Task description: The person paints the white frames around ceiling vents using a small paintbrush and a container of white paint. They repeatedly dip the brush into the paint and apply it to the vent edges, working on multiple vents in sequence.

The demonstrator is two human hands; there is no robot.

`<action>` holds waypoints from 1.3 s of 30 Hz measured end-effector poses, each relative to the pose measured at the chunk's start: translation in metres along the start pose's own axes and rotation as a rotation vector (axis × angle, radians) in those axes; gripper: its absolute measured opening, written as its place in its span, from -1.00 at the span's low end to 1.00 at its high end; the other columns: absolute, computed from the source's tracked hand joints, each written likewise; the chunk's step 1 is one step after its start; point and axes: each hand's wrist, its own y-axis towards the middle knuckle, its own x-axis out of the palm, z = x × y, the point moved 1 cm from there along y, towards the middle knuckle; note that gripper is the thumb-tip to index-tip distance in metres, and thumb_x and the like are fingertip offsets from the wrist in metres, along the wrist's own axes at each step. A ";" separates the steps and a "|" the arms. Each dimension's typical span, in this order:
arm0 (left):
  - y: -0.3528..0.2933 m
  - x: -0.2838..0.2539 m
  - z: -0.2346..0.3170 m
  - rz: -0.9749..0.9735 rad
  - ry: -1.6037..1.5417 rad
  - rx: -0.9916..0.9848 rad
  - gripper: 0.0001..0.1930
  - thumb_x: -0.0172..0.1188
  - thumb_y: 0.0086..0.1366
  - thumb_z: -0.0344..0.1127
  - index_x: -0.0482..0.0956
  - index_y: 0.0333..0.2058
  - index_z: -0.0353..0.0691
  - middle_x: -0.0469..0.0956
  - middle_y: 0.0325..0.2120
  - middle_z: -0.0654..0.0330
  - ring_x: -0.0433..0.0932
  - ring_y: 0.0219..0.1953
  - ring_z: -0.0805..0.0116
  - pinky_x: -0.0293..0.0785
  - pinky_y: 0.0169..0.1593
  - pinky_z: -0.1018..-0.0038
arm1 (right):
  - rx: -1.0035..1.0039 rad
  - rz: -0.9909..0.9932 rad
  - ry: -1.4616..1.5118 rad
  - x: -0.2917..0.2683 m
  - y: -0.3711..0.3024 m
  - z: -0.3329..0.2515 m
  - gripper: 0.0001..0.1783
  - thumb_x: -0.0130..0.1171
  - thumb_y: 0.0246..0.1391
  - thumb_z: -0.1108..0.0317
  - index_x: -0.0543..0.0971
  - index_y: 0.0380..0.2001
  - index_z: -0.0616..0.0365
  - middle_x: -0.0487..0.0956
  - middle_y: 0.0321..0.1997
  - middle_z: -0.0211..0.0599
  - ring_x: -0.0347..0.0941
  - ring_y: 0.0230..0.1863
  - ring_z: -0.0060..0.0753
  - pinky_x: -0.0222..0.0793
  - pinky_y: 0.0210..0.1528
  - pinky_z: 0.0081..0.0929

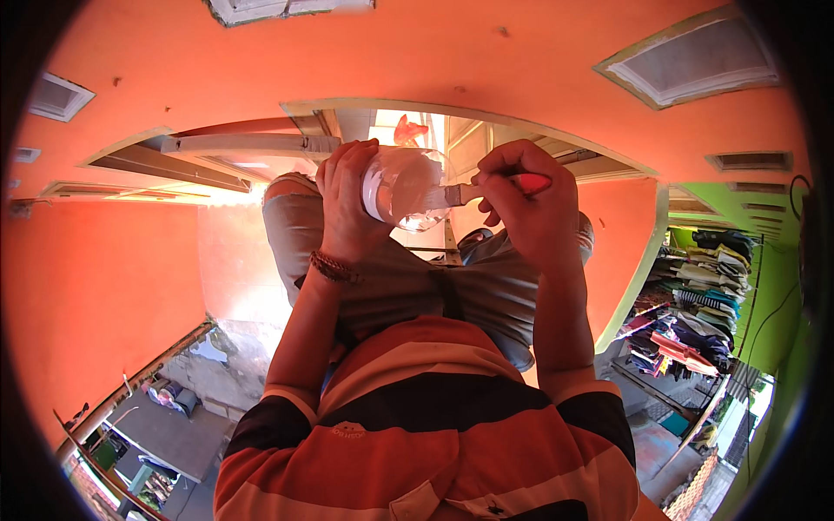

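In front of me, my left hand [352,208] is wrapped round a clear jar [408,165] with a pale band near its base. The jar lies tilted on its side, its mouth toward the right. My right hand [537,208] is closed on a paintbrush [460,194] with a red handle and a metal ferrule. The brush's pale bristles reach inside the jar. Glare and the jar's wall blur what else it contains.
My bent legs [382,291] are below the jar. An orange wall [408,61] with framed openings [695,56] rises ahead. Clothes [708,286] hang in the room at the right. A dark table [169,434] stands at the lower left.
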 end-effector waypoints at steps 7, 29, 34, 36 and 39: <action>-0.006 -0.003 0.000 -0.035 -0.137 -0.194 -0.08 0.54 -0.32 -0.34 0.29 0.12 -0.19 0.44 -0.01 0.10 0.41 0.06 0.03 0.25 0.15 0.17 | 0.167 0.157 0.515 -0.018 0.001 0.016 -0.83 0.19 0.06 0.49 0.51 -0.26 0.29 0.64 -0.35 -0.11 0.55 -0.47 -0.39 0.48 -0.43 -0.49; 0.121 -0.088 0.002 -0.106 -0.406 0.056 0.03 0.49 -0.37 -0.42 0.22 0.21 -0.26 0.31 0.14 0.03 0.41 0.12 0.14 0.44 0.14 0.26 | -0.081 0.016 1.569 -0.067 -0.020 0.085 -0.83 0.11 0.00 0.49 0.58 -0.29 0.12 0.59 -0.17 -0.28 0.37 -0.25 -0.37 0.32 -0.25 -0.53; 0.103 -0.087 -0.073 -0.104 -0.179 0.052 0.07 0.49 -0.31 -0.43 0.18 0.28 -0.23 0.41 0.12 0.10 0.42 0.14 0.19 0.36 0.25 0.19 | -0.171 -0.020 1.621 -0.090 -0.025 0.091 -0.88 0.09 0.01 0.49 0.59 -0.36 0.15 0.60 -0.14 -0.21 0.53 -0.17 -0.27 0.39 -0.02 -0.45; 0.105 -0.084 -0.080 -0.103 -0.302 0.073 0.10 0.46 -0.33 -0.42 0.14 0.31 -0.21 0.36 0.17 0.09 0.37 0.20 0.15 0.32 0.28 0.14 | -0.201 0.065 1.649 -0.096 -0.031 0.098 -0.85 0.09 -0.04 0.52 0.56 -0.34 0.17 0.57 -0.17 -0.16 0.53 -0.23 -0.25 0.42 -0.17 -0.45; 0.110 -0.080 -0.081 -0.093 -0.414 0.035 0.11 0.43 -0.34 -0.41 0.13 0.32 -0.20 0.32 0.21 0.08 0.31 0.24 0.10 0.30 0.30 0.08 | -0.250 0.105 1.653 -0.108 -0.040 0.109 -0.86 0.07 -0.01 0.53 0.55 -0.34 0.17 0.56 -0.12 -0.13 0.53 -0.19 -0.26 0.46 -0.09 -0.43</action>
